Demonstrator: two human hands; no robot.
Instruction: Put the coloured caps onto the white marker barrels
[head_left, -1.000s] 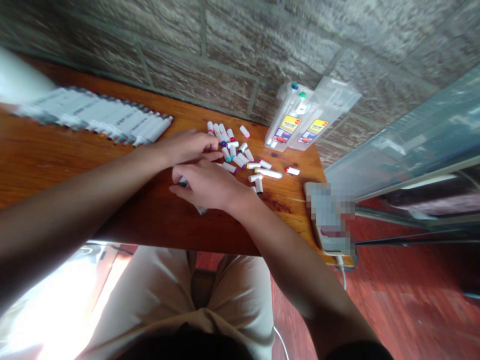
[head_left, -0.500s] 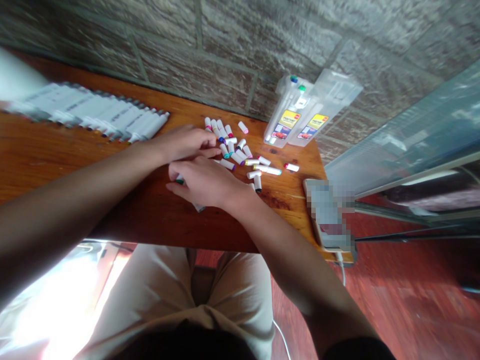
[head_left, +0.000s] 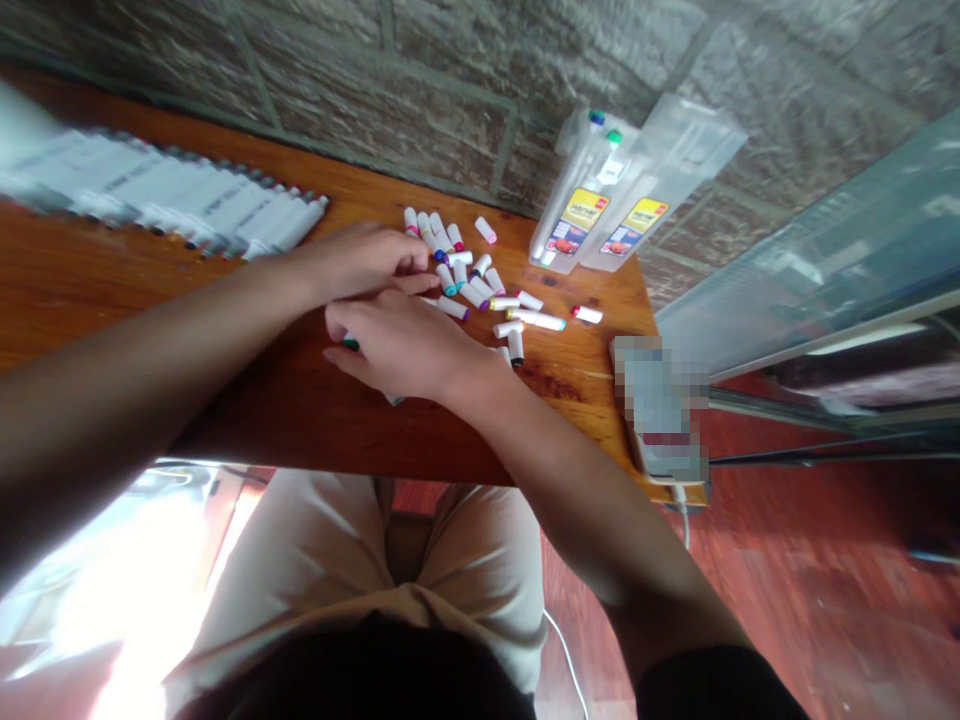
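Observation:
My right hand [head_left: 401, 345] is closed around a marker, mostly hidden by the palm. A dark green end [head_left: 351, 342] shows between its thumb and finger, and a pale grey piece [head_left: 394, 398] pokes out below. My left hand [head_left: 367, 262] lies just beyond, at the left edge of a scatter of white marker caps [head_left: 474, 290] with coloured ends. Its fingers are curled in, and whatever they hold is hidden. The two hands almost touch. To the left, a long row of white-grey markers [head_left: 180, 195] lies side by side on the wooden table [head_left: 285, 420].
Against the brick wall stands an open clear plastic marker case [head_left: 574, 215] with a few markers inside. A phone [head_left: 652, 410] with a white cable lies at the table's right edge, beside a glass panel [head_left: 810, 240]. A blurred pale object [head_left: 22, 125] is at far left.
The whole view has shifted slightly, so the table sits higher in the picture. Both hands keep nearly the same pose, with the right hand a touch further left.

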